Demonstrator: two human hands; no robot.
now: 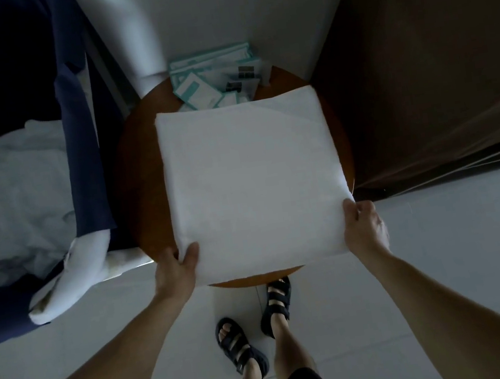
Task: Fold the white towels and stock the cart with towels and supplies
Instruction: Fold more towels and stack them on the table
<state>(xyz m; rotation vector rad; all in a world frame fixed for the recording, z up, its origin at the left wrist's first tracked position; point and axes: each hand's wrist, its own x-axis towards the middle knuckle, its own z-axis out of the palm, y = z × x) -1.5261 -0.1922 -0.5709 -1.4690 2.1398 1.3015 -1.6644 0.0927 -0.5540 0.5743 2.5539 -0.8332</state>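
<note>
Your left hand point(176, 270) pinches the near left corner of the folded white towel point(253, 185), and your right hand point(364, 224) grips its near right corner. The towel lies flat on the round tabletop point(142, 185), both near corners past the rim, its far edge at the teal packets point(210, 79); bare floor point(442, 242) opens on your right

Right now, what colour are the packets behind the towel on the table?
White with teal borders, the packets show in the head view.
</note>
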